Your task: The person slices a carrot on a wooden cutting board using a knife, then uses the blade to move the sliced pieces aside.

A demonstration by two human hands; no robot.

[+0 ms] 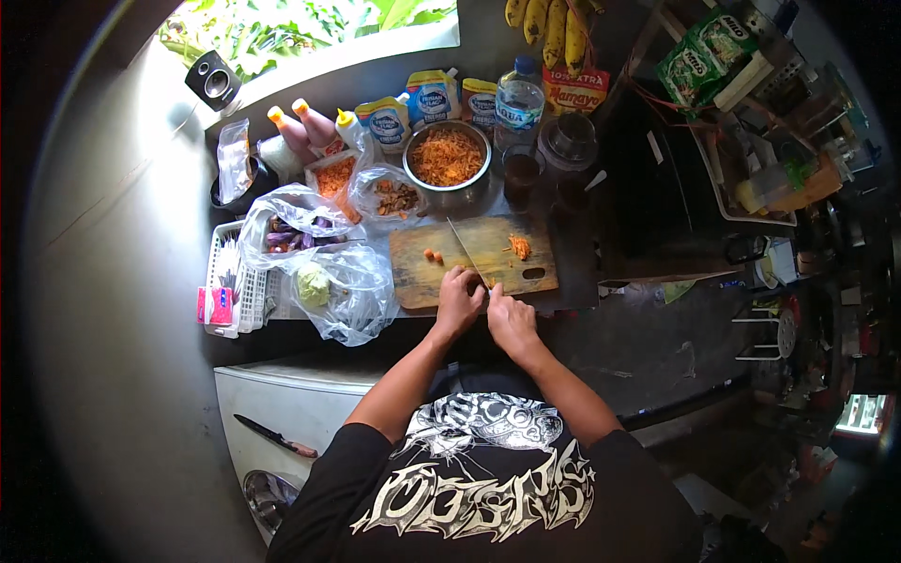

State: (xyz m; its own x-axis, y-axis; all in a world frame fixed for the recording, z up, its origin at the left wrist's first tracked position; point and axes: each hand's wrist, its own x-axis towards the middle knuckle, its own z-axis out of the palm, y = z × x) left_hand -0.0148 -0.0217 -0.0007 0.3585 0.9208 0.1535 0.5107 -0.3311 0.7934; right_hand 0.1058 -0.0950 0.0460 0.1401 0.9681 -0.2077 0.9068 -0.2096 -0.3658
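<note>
My right hand (512,325) is closed round the handle of a kitchen knife (465,242), its blade slanting away to the far left over a wooden cutting board (413,277). Close beside the blade, at the board's near edge, my left hand (458,302) has its fingers curled together; whatever they pinch is hidden. Small orange chunks (433,255), seemingly carrot, lie left of the blade. To its right is a little heap of orange shreds (519,247). Beyond the board stands a steel bowl (410,171) full of similar shreds (449,158).
Left of the board are plastic bags, one with a pale green vegetable (313,284), another with purple vegetables (298,233). A white basket (246,300) stands further left. Behind are sauce bottles (292,133), pouches (432,94) and a water bottle (519,105). Another knife (272,434) lies on a white surface.
</note>
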